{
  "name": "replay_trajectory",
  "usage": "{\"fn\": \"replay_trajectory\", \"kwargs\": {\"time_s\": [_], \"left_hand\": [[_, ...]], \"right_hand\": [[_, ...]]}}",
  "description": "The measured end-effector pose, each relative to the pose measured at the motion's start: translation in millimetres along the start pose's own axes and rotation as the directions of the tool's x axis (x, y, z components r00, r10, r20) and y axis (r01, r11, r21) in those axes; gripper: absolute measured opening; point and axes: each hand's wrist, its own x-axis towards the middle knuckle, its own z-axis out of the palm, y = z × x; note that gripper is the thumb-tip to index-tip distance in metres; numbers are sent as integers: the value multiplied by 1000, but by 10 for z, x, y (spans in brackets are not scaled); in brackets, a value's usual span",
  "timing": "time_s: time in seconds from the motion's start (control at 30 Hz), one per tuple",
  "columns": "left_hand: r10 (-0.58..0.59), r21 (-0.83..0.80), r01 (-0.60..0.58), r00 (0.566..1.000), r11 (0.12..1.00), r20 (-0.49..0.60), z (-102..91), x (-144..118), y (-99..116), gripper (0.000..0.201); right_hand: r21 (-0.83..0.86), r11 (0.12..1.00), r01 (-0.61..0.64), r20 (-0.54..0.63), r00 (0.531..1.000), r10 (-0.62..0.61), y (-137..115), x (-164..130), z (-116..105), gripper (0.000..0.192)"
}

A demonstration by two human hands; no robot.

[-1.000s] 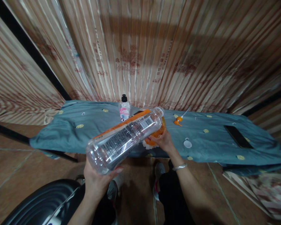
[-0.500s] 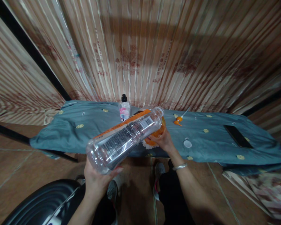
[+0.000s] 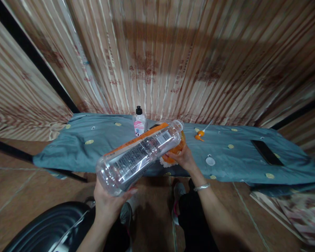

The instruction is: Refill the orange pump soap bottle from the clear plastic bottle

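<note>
The left hand (image 3: 109, 203) reaches forward, fingers wrapped around the base of a large clear plastic bottle (image 3: 139, 156), tipped mouth-down over the teal cloth-covered table (image 3: 94, 147); it looks empty. The right hand (image 3: 182, 158) clasps an orange round container (image 3: 176, 149) beneath the mouth.

Clear plastic bottle (image 3: 140, 154), tilted, mouth over orange sponge (image 3: 174, 151).

Orange object (image 3: 176, 149) mostly behind bottle (image 3: 139, 155) — label print unreadable, dark case (image 3: 52, 229) cut off
</note>
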Motion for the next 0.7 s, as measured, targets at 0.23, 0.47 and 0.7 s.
{"fn": "replay_trajectory", "kwargs": {"time_s": [0.23, 0.47, 0.7], "left_hand": [[-87, -120, 81, 995, 990, -47, 85, -1, 214, 84], [-101, -120, 94, 994, 988, -52, 97, 14, 251, 92], [-23, -72, 24, 1000, 997, 16, 46, 16, 131, 82]], "right_hand": [[-11, 1000, -3, -10, 1000, 3, -2, 1, 2, 77], [-19, 1000, -1, -7, 1000, 1, 15, 2, 9, 76], [-45, 999, -7, -33, 999, 5, 50, 9, 22, 78]]}}
